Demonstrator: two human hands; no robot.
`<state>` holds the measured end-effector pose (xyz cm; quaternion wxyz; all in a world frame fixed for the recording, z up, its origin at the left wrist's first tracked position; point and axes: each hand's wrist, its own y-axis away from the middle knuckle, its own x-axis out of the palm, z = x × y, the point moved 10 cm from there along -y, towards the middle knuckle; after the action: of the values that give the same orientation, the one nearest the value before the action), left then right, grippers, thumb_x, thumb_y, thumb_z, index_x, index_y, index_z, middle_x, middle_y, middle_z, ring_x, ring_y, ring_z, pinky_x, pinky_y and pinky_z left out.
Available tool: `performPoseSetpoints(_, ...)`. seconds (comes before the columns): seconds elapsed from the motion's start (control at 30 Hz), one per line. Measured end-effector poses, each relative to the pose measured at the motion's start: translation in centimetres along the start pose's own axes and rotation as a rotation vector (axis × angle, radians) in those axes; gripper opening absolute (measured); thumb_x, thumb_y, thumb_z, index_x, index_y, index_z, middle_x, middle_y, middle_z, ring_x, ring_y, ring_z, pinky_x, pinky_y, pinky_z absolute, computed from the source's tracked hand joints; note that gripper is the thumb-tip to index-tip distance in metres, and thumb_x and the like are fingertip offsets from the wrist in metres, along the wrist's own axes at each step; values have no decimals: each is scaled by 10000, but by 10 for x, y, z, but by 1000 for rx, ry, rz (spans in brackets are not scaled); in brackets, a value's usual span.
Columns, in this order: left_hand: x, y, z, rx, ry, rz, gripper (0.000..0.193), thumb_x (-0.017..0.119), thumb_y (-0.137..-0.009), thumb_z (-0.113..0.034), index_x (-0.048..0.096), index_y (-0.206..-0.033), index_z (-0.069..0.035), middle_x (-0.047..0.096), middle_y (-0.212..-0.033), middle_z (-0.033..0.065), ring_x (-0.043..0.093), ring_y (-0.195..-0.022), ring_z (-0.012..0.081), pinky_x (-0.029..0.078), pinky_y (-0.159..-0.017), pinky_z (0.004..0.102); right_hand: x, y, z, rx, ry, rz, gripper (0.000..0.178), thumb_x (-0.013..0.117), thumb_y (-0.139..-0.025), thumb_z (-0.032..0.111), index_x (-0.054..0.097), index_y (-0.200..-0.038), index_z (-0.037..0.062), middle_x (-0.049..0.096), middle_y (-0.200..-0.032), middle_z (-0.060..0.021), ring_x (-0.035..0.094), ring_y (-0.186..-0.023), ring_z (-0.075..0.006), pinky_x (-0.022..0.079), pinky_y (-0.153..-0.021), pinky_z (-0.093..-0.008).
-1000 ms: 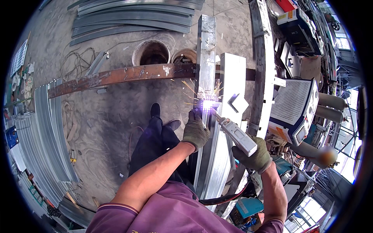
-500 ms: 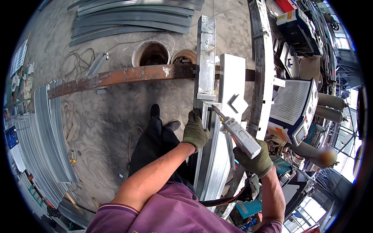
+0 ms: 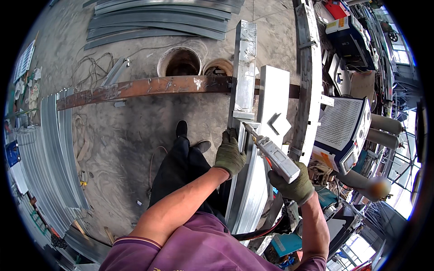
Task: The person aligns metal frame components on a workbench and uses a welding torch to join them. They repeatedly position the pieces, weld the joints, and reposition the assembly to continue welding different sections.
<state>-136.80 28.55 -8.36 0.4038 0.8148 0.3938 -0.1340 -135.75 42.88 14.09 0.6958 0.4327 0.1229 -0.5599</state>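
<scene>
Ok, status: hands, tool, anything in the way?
Right hand gripping welding gun, nozzle by far end of silver profile, no spark visible. Left hand laid on profile. L-shaped piece on pale beam alongside, not blocking nozzle.

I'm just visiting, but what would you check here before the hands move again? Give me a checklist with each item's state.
1. Hands protected: ok; left hand and right hand are gloved.
2. Torch held: ok; it's in the right hand.
3. Sparks absent: ok; none show at the tip.
4. Left fingers well away from the tip: not ok; they look close.
5. Forearms covered: not ok; both are bare.
6. Eyes shielded: cannot tell; out of view.
</scene>
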Motion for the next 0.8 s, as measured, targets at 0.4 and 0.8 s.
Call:
performPoseSetpoints(0.4, 4, 0, 2, -7, 12, 19, 968, 643, -945, -307, 173, -1682, 108, 274, -1723, 348, 284, -1609, 482, 298, -1326, 472, 4, -1, 0, -2, 29, 42, 231, 809, -863, 201, 703, -1001, 50, 705, -804, -139, 737, -714, -329, 593, -674, -410)
performPoseSetpoints(0.8, 0, 1, -2, 32, -38, -24, 989, 667, -929, -297, 168, -1682, 106, 297, -1693, 378, 319, -1589, 485, 342, -1301, 483, 4, -3, 0, -30, 49, 34, 221, 802, -855, 197, 708, -995, 54, 710, -802, -135, 743, -709, -329, 601, -664, -405)
